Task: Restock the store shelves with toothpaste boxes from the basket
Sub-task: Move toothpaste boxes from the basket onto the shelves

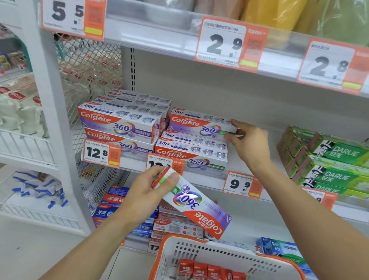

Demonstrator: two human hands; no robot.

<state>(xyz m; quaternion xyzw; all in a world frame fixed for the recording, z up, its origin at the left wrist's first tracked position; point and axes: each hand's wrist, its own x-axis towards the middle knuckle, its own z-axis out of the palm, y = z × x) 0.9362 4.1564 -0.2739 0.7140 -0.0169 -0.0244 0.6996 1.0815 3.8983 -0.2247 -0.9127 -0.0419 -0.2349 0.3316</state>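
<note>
A Colgate box (194,204) hangs upside down over the basket (216,251), its end pinched by the left hand (149,192). The right hand (248,143) grips the top shelf box (199,124) by its end. The basket's red boxes (213,272) are cut off; their labels probably read Colgate.

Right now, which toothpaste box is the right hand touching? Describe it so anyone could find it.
On the middle shelf, left of the green Darlie boxes, stand two Colgate stacks. It is the top box of the right stack, the only one under the right hand.
</note>
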